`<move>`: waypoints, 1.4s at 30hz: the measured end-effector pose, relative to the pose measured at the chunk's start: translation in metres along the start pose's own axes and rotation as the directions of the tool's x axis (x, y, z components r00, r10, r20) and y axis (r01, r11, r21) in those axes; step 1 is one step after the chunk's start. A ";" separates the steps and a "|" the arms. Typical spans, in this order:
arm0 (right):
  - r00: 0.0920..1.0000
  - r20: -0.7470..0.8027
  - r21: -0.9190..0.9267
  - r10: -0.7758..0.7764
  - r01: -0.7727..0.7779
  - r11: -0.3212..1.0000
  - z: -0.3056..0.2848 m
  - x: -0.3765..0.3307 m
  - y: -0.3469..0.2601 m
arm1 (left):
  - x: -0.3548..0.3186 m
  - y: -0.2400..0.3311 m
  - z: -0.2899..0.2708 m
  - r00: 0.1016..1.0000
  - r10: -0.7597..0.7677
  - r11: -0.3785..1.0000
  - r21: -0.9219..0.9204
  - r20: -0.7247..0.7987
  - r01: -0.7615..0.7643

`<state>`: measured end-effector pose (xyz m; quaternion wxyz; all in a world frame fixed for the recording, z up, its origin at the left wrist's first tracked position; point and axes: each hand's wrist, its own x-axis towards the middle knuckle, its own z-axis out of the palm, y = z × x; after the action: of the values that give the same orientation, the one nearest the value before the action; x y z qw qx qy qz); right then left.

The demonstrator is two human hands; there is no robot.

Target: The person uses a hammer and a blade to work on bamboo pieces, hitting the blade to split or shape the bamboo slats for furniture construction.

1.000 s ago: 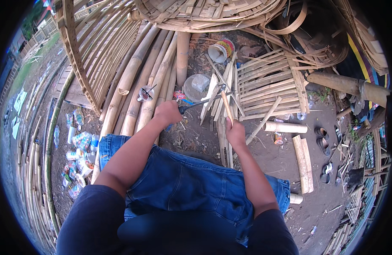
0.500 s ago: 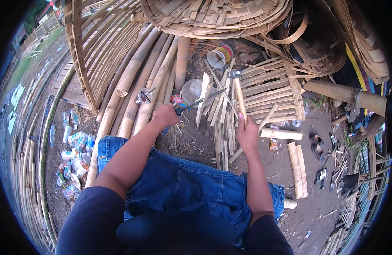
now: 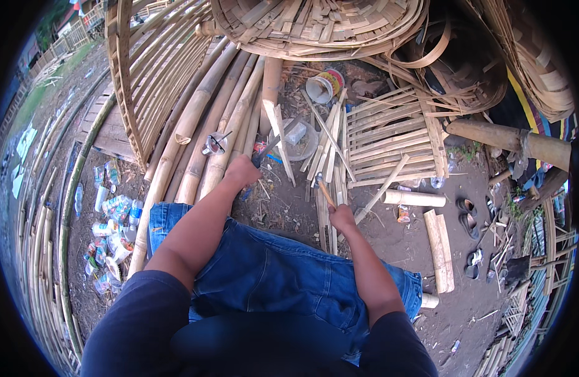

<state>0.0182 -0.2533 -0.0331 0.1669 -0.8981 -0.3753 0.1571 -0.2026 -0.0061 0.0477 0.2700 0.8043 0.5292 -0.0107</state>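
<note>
The bare ground [image 3: 283, 207] in front of the knees is a small patch, closed on all sides. To the left lie thick bamboo poles [image 3: 205, 135], side by side, and past them a curved frame [image 3: 135, 81] of bent slats. Ahead, big woven baskets [image 3: 314, 25] hang over the scene. To the right a flat lattice [image 3: 390, 135] of slats lies on the ground, with short logs [image 3: 440, 248] and sandals [image 3: 470, 223] near it. A heap of bottles [image 3: 110, 229] lies far to the left, well apart from the hands.

Between the hands a bundle of split strips [image 3: 327, 157] lies on the ground, pointing away from the person. A clear bowl [image 3: 299, 141] and a tin can [image 3: 324, 85] stand beyond it.

The left hand [image 3: 242, 171] is stretched forward and closed on a knife [image 3: 272, 146], whose blade points to the upper right, near the bowl. The right hand [image 3: 343, 218] is closer to the body and is closed on the wooden handle of a hammer [image 3: 322, 188]; its dark head is up, just over the strips. The hands are apart, the strips between them.
</note>
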 end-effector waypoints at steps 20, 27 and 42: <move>0.579 -0.815 0.577 -0.016 0.814 0.065 -0.192 0.007 -0.124 | -0.015 0.021 -0.003 0.987 0.111 0.977 0.170 0.114 -0.129; 0.942 0.007 0.410 0.335 -0.308 0.858 0.015 0.067 -0.016 | -0.017 0.016 -0.007 0.983 0.170 0.972 0.156 0.062 -0.178; 0.561 -0.825 0.558 -0.073 0.828 0.058 -0.215 -0.008 -0.146 | -0.015 0.005 0.010 0.997 -0.033 0.994 0.109 0.068 0.026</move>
<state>0.0098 -0.2014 0.2218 0.8157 -0.4093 -0.4084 -0.0175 -0.2028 -0.0248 0.0457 0.2441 0.8090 0.5299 -0.0717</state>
